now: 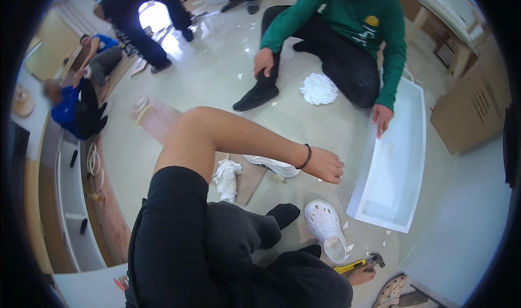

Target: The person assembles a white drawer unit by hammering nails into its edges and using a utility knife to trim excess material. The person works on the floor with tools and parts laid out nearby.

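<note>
My left arm reaches across from the lower left, and my left hand (325, 167), with a black band on its wrist, hangs over the floor with curled fingers and nothing in it. It is just left of a long white open box (412, 145) lying on the pale floor. At the bottom edge my right hand (362, 276) grips a hammer (359, 264) with a yellow handle, low beside my knee. My black-clad legs fill the lower middle.
A person in a green top sits opposite, one hand (382, 118) on the white box's far end. A white clog (325, 229), crumpled white cloth (227, 178), a cardboard sheet (163, 120), white packing (318, 88) and a cardboard carton (472, 107) lie around. More people work at the far left.
</note>
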`<action>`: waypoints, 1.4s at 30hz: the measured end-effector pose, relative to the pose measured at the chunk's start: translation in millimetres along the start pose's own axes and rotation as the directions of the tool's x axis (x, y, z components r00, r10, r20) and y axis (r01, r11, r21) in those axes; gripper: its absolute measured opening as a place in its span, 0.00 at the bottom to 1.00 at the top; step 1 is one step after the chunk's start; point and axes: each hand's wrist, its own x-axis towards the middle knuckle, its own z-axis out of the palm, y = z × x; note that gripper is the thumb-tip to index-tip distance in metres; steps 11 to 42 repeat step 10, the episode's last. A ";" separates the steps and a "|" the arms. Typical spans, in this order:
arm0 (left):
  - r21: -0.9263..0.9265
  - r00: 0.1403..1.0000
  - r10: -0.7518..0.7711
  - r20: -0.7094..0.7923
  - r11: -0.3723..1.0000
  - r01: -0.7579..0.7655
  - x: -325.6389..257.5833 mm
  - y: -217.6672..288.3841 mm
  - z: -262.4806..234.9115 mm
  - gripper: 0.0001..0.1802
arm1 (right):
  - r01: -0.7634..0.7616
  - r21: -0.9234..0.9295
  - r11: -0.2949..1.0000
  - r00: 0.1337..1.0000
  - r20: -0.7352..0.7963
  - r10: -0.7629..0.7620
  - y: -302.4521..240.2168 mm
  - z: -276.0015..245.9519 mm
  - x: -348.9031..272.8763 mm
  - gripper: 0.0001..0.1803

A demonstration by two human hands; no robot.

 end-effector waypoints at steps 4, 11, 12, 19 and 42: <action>0.054 0.991 -0.075 0.111 0.996 0.069 16.2 13.3 -16.1 0.22 | -0.183 -0.158 0.970 0.978 -0.134 0.162 -15.0 -15.6 15.9 0.28; 0.056 0.973 -0.188 -0.131 0.979 0.197 -15.3 38.5 -45.5 0.38 | 0.263 0.733 0.628 0.961 -0.142 -0.237 -198.0 -133.9 74.7 0.34; 0.056 0.973 -0.188 -0.131 0.979 0.197 -15.3 38.5 -45.5 0.38 | 0.263 0.733 0.628 0.961 -0.142 -0.237 -198.0 -133.9 74.7 0.34; 0.056 0.973 -0.188 -0.131 0.979 0.197 -15.3 38.5 -45.5 0.38 | 0.263 0.733 0.628 0.961 -0.142 -0.237 -198.0 -133.9 74.7 0.34; 0.056 0.973 -0.188 -0.131 0.979 0.197 -15.3 38.5 -45.5 0.38 | 0.263 0.733 0.628 0.961 -0.142 -0.237 -198.0 -133.9 74.7 0.34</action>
